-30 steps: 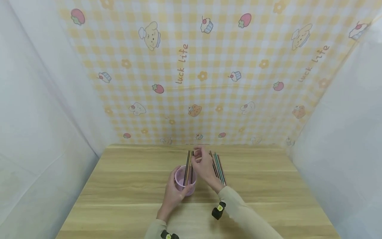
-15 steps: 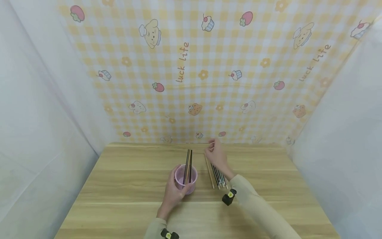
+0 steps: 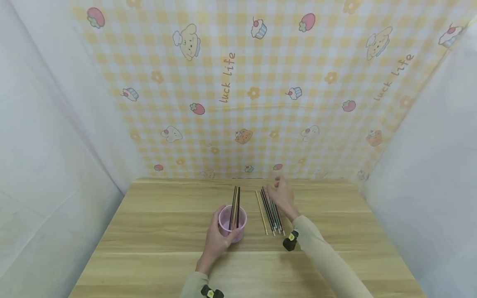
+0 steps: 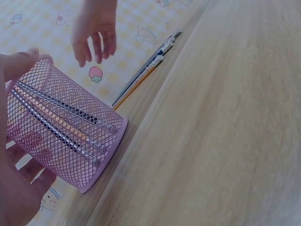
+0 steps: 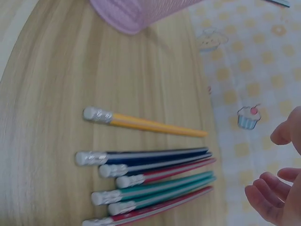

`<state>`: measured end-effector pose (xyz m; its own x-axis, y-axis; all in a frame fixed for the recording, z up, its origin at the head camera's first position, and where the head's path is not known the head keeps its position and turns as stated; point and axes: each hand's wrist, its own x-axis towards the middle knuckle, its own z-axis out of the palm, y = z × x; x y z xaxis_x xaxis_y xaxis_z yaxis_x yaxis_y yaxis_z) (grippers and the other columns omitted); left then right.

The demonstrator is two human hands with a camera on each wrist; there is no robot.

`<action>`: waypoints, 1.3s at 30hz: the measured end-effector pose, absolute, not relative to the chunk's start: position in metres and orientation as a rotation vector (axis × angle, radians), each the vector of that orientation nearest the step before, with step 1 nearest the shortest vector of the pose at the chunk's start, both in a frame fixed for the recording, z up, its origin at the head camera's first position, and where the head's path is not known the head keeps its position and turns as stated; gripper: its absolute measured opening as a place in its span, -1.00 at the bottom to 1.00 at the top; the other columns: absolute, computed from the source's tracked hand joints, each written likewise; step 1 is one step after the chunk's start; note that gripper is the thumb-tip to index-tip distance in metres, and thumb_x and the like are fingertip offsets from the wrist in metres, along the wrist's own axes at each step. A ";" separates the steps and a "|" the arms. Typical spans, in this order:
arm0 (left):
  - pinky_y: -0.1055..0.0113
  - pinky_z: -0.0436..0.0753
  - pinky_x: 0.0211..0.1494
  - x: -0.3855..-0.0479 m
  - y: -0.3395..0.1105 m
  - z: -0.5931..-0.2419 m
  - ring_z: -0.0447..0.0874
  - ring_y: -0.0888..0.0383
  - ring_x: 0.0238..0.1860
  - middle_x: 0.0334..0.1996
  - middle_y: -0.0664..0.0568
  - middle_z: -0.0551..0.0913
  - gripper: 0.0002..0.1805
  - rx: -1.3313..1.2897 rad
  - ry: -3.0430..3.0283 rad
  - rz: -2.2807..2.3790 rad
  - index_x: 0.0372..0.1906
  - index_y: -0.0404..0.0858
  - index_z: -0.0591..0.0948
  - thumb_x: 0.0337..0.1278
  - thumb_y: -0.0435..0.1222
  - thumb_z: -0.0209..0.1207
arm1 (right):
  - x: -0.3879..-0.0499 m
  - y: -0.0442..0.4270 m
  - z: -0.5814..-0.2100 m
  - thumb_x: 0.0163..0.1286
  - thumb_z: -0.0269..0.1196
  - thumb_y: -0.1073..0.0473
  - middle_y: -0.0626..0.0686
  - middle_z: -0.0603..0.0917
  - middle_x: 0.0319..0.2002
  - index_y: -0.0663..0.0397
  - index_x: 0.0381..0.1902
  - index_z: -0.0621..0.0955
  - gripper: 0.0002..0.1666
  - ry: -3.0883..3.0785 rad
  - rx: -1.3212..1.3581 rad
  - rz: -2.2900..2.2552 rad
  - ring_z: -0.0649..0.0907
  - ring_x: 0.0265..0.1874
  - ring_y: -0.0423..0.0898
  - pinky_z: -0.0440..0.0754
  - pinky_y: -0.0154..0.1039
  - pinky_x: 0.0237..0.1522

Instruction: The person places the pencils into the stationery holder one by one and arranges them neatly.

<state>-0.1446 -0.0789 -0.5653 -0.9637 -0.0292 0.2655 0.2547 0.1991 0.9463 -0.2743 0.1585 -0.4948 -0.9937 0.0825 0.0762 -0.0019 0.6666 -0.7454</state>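
Note:
My left hand holds a pink mesh pencil cup, its fingers and thumb curled round the side. Several pencils stand in the cup and lean together; black and orange ones show through the mesh in the left wrist view. My right hand hovers over the far ends of the pencils on the table, fingers loosely bent, nothing between them. Beneath it lies a row of dark blue, red and green pencils with white erasers. A yellow pencil lies a little apart, on the side nearer the cup.
The wood-grain table ends at a yellow checked backdrop close behind the pencils. White fabric walls rise at both sides. A black wrist camera sits on the right sleeve.
My right hand has moved right, from beside the pencils in the cup to above those on the table. The yellow pencil has come into view. My left hand and the cup stay put.

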 end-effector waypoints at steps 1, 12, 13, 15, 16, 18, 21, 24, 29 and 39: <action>-0.17 0.53 0.38 -0.145 -0.079 -0.565 0.50 -0.21 0.30 0.35 -0.20 0.46 0.02 -0.223 -2.245 -1.836 0.51 -0.21 0.25 -0.12 -0.30 0.53 | -0.275 0.160 -0.498 0.39 0.22 -0.05 0.33 0.63 0.08 0.28 0.37 0.40 -0.27 -2.775 -0.067 1.238 0.66 -0.08 0.20 0.69 0.03 -0.18; -0.15 0.52 0.39 -0.145 -0.079 -0.567 0.50 -0.18 0.31 0.36 -0.18 0.46 0.05 -0.208 -2.254 -1.831 0.51 -0.22 0.25 -0.15 -0.26 0.55 | -0.276 0.176 -0.534 0.43 0.25 -0.05 0.36 0.63 0.07 0.33 0.30 0.42 -0.31 -2.791 -0.141 1.189 0.66 -0.02 0.25 0.70 0.13 -0.06; -0.15 0.52 0.39 -0.144 -0.079 -0.567 0.50 -0.18 0.31 0.36 -0.18 0.46 0.05 -0.206 -2.254 -1.832 0.51 -0.22 0.25 -0.15 -0.26 0.55 | -0.276 0.177 -0.537 0.44 0.24 -0.04 0.37 0.63 0.06 0.35 0.29 0.42 -0.33 -2.801 -0.139 1.171 0.67 -0.03 0.26 0.70 0.15 -0.06; -0.15 0.51 0.40 -0.144 -0.079 -0.567 0.50 -0.18 0.31 0.36 -0.18 0.46 0.04 -0.208 -2.251 -1.832 0.51 -0.22 0.26 -0.15 -0.26 0.54 | -0.275 0.179 -0.543 0.46 0.23 -0.03 0.38 0.64 0.05 0.34 0.27 0.43 -0.36 -2.811 -0.139 1.153 0.67 -0.02 0.26 0.71 0.15 -0.05; -0.15 0.51 0.40 -0.143 -0.079 -0.567 0.50 -0.18 0.31 0.36 -0.18 0.46 0.04 -0.211 -2.247 -1.832 0.51 -0.22 0.26 -0.14 -0.26 0.54 | -0.275 0.179 -0.546 0.46 0.22 0.00 0.39 0.64 0.05 0.36 0.26 0.43 -0.38 -2.812 -0.130 1.146 0.67 -0.02 0.27 0.71 0.15 -0.06; -0.15 0.51 0.40 -0.143 -0.079 -0.567 0.50 -0.17 0.32 0.36 -0.18 0.46 0.04 -0.218 -2.247 -1.829 0.51 -0.23 0.26 -0.14 -0.25 0.54 | -0.275 0.180 -0.549 0.47 0.21 0.01 0.39 0.65 0.03 0.37 0.25 0.45 -0.40 -2.809 -0.116 1.129 0.68 -0.04 0.27 0.72 0.15 -0.08; -0.16 0.51 0.40 -0.143 -0.079 -0.567 0.49 -0.17 0.32 0.36 -0.17 0.46 0.04 -0.229 -2.247 -1.827 0.51 -0.26 0.25 -0.12 -0.26 0.54 | -0.274 0.180 -0.553 0.45 0.22 0.06 0.36 0.66 -0.01 0.37 0.22 0.48 -0.45 -2.793 -0.104 1.112 0.68 -0.10 0.24 0.71 0.13 -0.14; -0.17 0.52 0.39 -0.144 -0.079 -0.568 0.50 -0.19 0.31 0.36 -0.18 0.47 0.04 -0.230 -2.247 -1.815 0.51 -0.29 0.25 -0.12 -0.25 0.54 | -0.275 0.180 -0.557 0.43 0.23 0.11 0.34 0.65 -0.06 0.35 0.19 0.50 -0.49 -2.792 -0.091 1.071 0.67 -0.17 0.20 0.69 0.08 -0.20; -0.23 0.53 0.35 -0.145 -0.079 -0.568 0.51 -0.25 0.29 0.35 -0.22 0.47 0.03 -0.244 -2.240 -1.784 0.50 -0.33 0.24 -0.09 -0.25 0.53 | -0.276 0.180 -0.563 0.41 0.24 0.17 0.32 0.63 -0.10 0.34 0.15 0.51 -0.55 -2.794 -0.080 1.030 0.63 -0.21 0.16 0.66 0.04 -0.25; -0.19 0.52 0.38 -0.144 -0.078 -0.566 0.50 -0.21 0.30 0.35 -0.20 0.47 0.02 -0.230 -2.245 -1.816 0.51 -0.22 0.26 -0.11 -0.28 0.52 | -0.276 0.177 -0.570 0.43 0.21 0.27 0.29 0.62 -0.11 0.31 0.01 0.54 -0.73 -2.804 -0.064 0.973 0.63 -0.19 0.14 0.67 0.02 -0.20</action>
<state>-0.1443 -0.0784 -0.5657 -0.9577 -0.0310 0.2860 0.2732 0.2135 0.9380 -0.2760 0.1774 -0.5703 -0.9842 0.0968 0.1485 -0.0160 0.7858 -0.6183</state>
